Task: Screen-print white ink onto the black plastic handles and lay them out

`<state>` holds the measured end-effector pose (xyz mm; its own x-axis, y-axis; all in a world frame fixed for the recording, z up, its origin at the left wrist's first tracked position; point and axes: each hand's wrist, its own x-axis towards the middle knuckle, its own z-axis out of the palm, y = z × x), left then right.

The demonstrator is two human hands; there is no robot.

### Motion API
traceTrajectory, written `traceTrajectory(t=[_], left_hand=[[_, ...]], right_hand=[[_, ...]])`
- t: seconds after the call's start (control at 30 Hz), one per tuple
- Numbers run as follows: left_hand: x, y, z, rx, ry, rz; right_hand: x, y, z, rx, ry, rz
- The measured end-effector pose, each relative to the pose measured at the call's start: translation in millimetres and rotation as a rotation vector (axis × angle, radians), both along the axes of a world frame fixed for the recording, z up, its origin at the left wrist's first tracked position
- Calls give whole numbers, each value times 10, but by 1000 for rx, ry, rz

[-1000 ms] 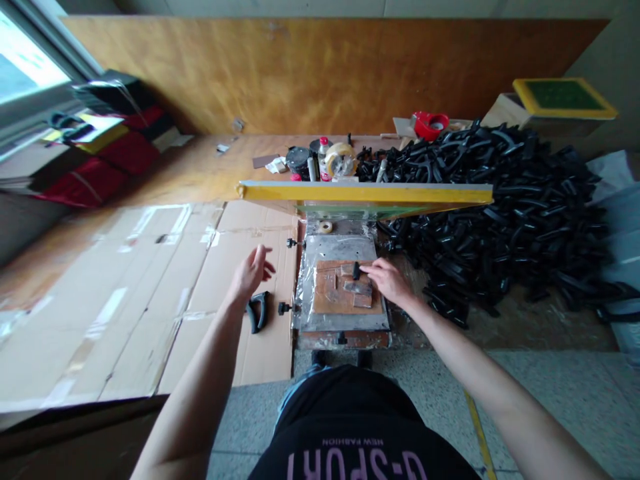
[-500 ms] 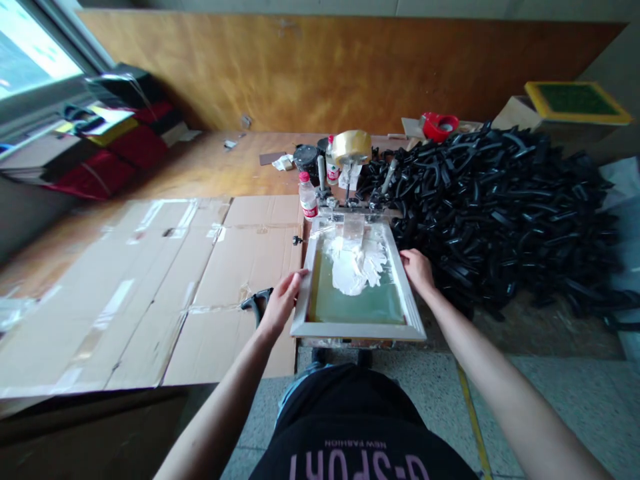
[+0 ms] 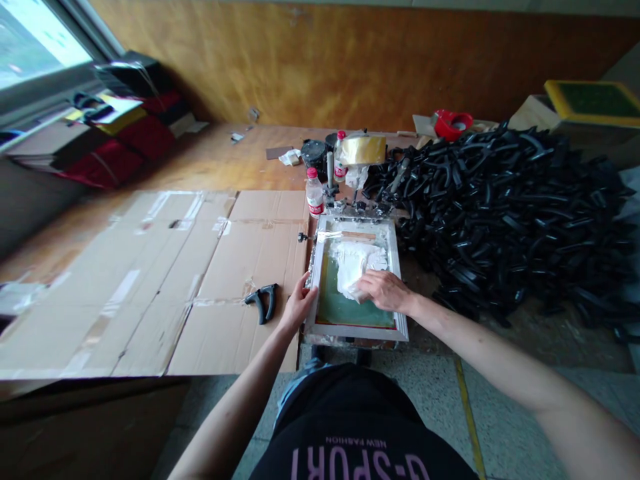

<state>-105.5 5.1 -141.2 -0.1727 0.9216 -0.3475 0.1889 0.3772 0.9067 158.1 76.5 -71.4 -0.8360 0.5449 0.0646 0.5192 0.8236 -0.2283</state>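
Note:
A printing screen frame (image 3: 397, 293) lies flat on a small press in front of me, with white ink (image 3: 356, 260) spread over its green mesh. My left hand (image 3: 299, 308) grips the frame's left edge. My right hand (image 3: 384, 291) rests inside the frame, fingers closed over a squeegee in the white ink. One black plastic handle (image 3: 263, 303) lies on the cardboard just left of my left hand.
A big heap of black plastic handles (image 3: 505, 213) fills the right side. Flattened cardboard (image 3: 165, 280) covers the table at left. Behind the press stand a bottle (image 3: 315, 192), a tape roll (image 3: 363, 149) and a black tub (image 3: 314, 153). Another screen (image 3: 593, 100) sits far right.
The screen was raised, then lowered flat onto the press. My left hand took hold of its left edge. My right hand moved from the frame's right side into the ink.

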Motion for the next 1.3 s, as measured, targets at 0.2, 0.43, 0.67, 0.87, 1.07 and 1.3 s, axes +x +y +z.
traceTrajectory(t=[0.2,0.43,0.67,0.87,1.07,1.3], left_hand=[[15,12,76,-21,-50,38],[13,5,240,-35,-78,23],[7,96,1050,82,-218,51],[135,723,1766,463,-379,90],[480,616,1553,351,-443,158],[702,-308,589,-353,-662,-5]], right_hand=[[-28,15,11,87,57,-156],[-81,-2,-18,20,177,-156],[174,974,593,123,299,-713],[775,835,174,-141,180,-1027],[174,102,-371,-166,-101,-614],[-428,-398,-186,-173,135,-381]])
